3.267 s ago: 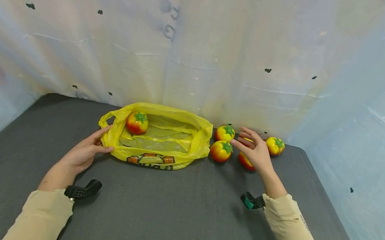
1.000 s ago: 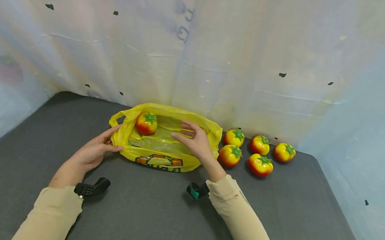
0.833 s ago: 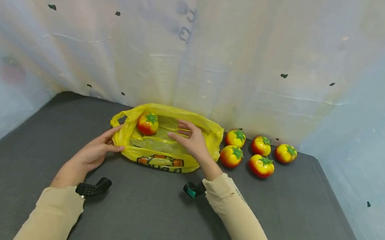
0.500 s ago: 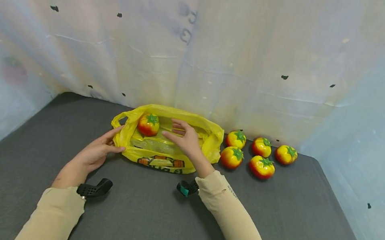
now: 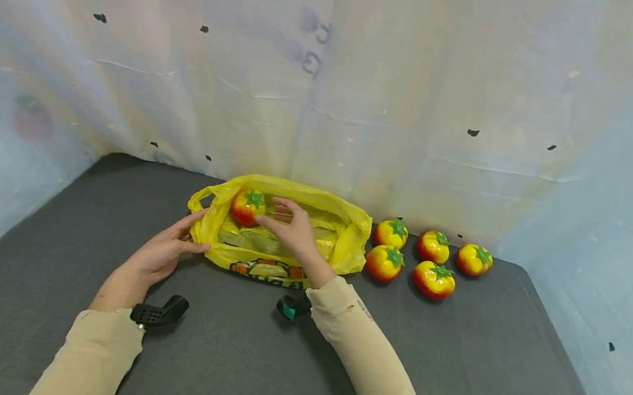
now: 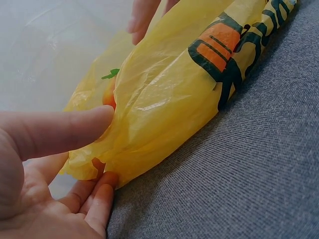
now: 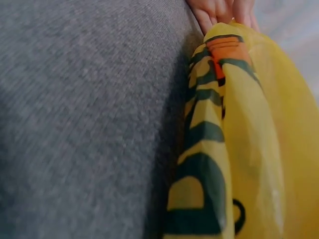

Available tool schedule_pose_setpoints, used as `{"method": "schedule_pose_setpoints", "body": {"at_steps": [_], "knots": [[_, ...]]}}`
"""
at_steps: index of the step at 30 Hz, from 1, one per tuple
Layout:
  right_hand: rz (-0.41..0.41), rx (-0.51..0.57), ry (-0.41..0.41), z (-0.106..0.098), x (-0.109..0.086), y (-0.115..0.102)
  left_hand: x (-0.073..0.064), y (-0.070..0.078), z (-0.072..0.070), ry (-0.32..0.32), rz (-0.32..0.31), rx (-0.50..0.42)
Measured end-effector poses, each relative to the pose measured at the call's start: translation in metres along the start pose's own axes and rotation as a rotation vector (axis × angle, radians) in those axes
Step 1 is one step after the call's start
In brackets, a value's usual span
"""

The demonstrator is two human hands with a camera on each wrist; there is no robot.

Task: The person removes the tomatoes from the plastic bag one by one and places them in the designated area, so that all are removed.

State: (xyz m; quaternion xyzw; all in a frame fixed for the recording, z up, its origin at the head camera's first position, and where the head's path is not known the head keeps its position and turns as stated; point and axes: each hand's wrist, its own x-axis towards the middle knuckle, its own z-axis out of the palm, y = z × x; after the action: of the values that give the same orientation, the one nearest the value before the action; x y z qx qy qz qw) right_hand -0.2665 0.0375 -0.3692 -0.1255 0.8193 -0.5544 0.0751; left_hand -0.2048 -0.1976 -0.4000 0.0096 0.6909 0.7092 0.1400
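Note:
A yellow plastic bag (image 5: pixel 282 273) with printing on its front lies with its mouth spread wide. Inside at its left end sits a red-and-yellow tomato (image 5: pixel 247 208) with a green leafy top. My left hand (image 5: pixel 159 255) holds the bag's left end; the left wrist view shows the thumb (image 6: pixel 65 130) on the plastic and the fingers curled below it. Over the bag's mouth my right hand (image 5: pixel 295 231) reaches leftward, holding nothing, its loosely bent fingers and thumb right at the tomato's right side. In the right wrist view, the bag's printed side (image 7: pixel 204 132) hides the right hand.
Several more tomatoes stand on the dark grey table (image 5: pixel 235 360) right of the bag, the nearest tomato (image 5: pixel 384 264) close beside its edge. A pale, wrinkled sheet (image 5: pixel 379 86) hangs along the back and sides. Each wrist wears a black camera mount (image 5: pixel 160 314).
My right hand has moved left from the tomatoes on the right to the tomato in the bag, carrying nothing. My left hand stays at the bag's end. The head view has shifted slightly.

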Motion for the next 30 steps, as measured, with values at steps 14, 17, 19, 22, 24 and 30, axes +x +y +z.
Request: {"method": "schedule_pose_setpoints", "body": {"at_steps": [14,17,19,22,24,30], "knots": [[0.040,-0.107,0.020,0.019,0.011,-0.006,0.000,-0.002,-0.001,-0.014,0.017,-0.004],[0.043,-0.120,0.015,0.021,0.013,-0.006,0.000,-0.002,-0.001,-0.018,0.024,-0.004],[0.041,-0.137,0.005,0.022,0.015,-0.006,0.000,-0.002,-0.001,-0.023,0.030,-0.001],[0.038,-0.146,-0.009,0.024,0.017,-0.007,0.000,-0.002,-0.001,-0.022,0.028,-0.002],[0.037,-0.145,-0.012,0.026,0.018,-0.008,0.000,-0.002,-0.002,-0.024,0.030,-0.004],[0.058,-0.138,0.013,0.032,0.021,-0.009,0.000,-0.004,-0.003,-0.020,0.022,-0.005]]}}
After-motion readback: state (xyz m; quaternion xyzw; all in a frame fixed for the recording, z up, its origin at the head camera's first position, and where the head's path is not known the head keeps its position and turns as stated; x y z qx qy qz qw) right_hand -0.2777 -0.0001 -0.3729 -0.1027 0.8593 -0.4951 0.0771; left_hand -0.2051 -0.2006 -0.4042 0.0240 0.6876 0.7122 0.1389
